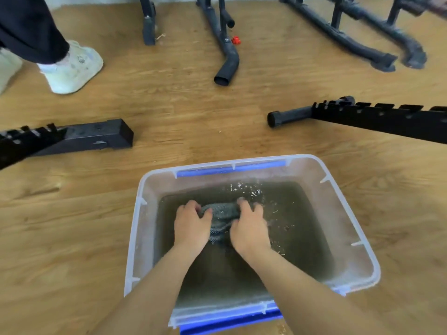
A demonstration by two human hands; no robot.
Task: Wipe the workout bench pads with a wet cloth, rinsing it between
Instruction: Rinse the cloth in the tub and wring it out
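A clear plastic tub (348,213) with blue handles stands on the wooden floor and holds murky water. A grey textured cloth (221,211) lies bunched in the water. My left hand (191,226) grips the cloth's left end, fingers curled over it. My right hand (250,228) grips its right end the same way. Small splashes show on the water beyond my right hand. No bench pads are in view.
Black bench frame bars lie on the floor at the left (79,139) and right (362,117). More black metal legs (227,59) stand at the back. Another person's white shoe (72,68) and dark trouser leg are at the far left.
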